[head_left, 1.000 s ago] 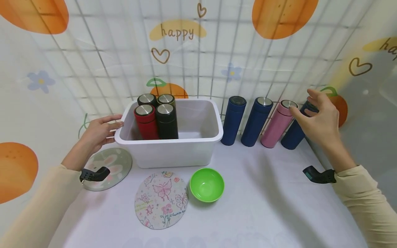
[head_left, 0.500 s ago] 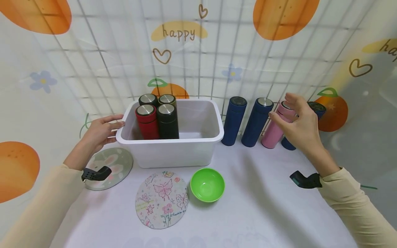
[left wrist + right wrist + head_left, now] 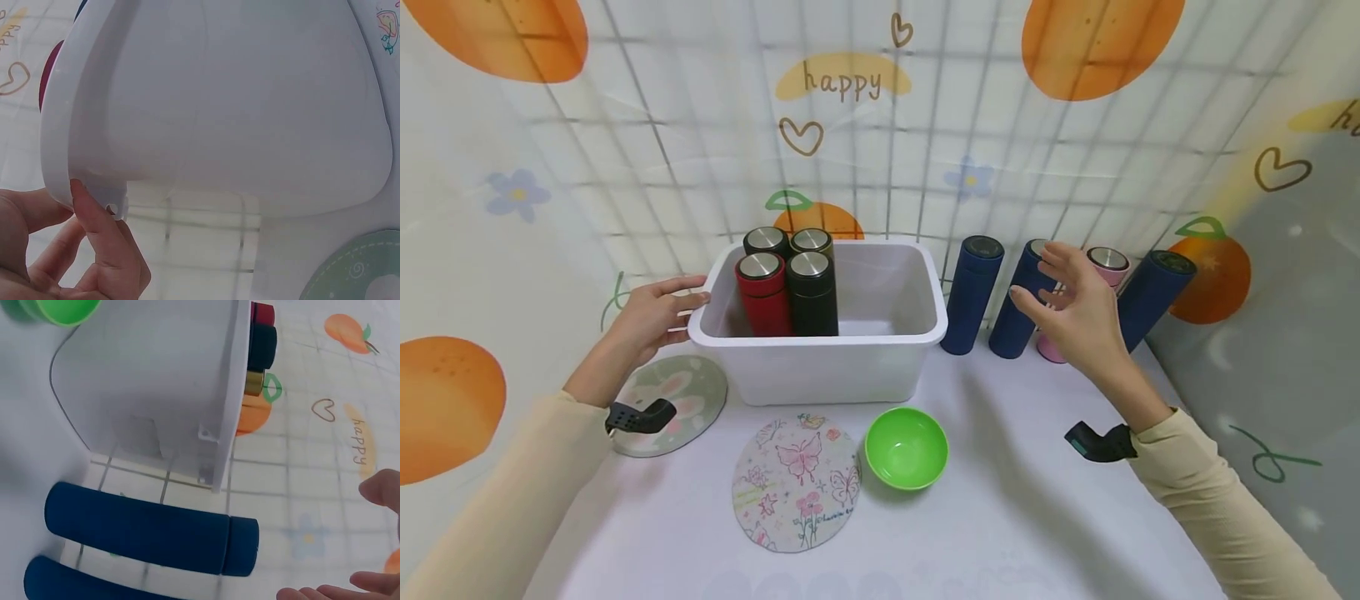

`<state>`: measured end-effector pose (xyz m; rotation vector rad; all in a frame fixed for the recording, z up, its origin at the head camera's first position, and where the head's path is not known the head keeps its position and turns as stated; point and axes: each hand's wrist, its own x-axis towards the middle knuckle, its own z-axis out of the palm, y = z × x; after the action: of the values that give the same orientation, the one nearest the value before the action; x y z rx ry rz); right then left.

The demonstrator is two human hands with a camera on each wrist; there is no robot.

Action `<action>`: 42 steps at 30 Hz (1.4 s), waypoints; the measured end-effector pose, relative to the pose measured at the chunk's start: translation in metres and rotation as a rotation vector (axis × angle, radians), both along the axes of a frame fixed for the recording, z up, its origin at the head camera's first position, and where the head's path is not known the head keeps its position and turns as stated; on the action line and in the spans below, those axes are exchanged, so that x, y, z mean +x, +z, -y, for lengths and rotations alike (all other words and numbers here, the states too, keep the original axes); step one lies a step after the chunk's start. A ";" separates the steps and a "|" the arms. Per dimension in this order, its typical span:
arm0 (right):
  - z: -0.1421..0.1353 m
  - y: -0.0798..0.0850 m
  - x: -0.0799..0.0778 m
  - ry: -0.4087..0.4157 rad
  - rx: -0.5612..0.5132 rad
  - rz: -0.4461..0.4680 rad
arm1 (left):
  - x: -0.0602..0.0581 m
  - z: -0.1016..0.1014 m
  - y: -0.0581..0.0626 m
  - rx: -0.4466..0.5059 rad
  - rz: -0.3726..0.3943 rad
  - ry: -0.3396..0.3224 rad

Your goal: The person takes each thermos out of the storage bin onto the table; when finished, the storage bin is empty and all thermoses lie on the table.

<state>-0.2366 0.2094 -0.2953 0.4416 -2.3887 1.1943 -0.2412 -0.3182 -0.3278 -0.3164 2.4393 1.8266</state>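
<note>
Four thermos bottles (image 3: 812,304) stand upright in the white plastic bin (image 3: 820,375), just right of my left hand (image 3: 653,321), whose fingers (image 3: 103,231) pinch the rim (image 3: 56,150). My right hand (image 3: 1078,321) holds nothing, thumb and fingers parted, in front of a navy thermos (image 3: 1009,332) and a pink thermos (image 3: 1109,271). Another navy thermos (image 3: 972,300) stands left of those fingers, a third navy thermos (image 3: 1153,293) to their right; a lime-green bowl (image 3: 907,447) sits between both hands, nearer me.

Lower centre of the head view, a green bowl (image 3: 907,450) beside a butterfly mat (image 3: 796,487); lower left, a rabbit mat (image 3: 688,387); printed cloth (image 3: 865,167) across the top.
</note>
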 end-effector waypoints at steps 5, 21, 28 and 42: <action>0.008 -0.006 -0.002 0.035 -0.035 0.004 | -0.001 0.000 -0.002 -0.011 -0.003 0.002; 0.035 -0.015 -0.006 0.101 -0.042 0.008 | 0.000 0.002 0.000 0.002 -0.026 -0.004; 0.050 -0.020 -0.006 0.151 -0.072 0.039 | 0.002 0.001 0.000 -0.009 -0.026 -0.006; 0.070 -0.022 -0.006 0.194 -0.063 0.052 | 0.002 0.002 0.000 0.007 -0.023 -0.003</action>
<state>-0.2426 0.1390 -0.3175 0.6406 -2.3877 1.3764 -0.2389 -0.3201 -0.3279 -0.2928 2.4459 1.8473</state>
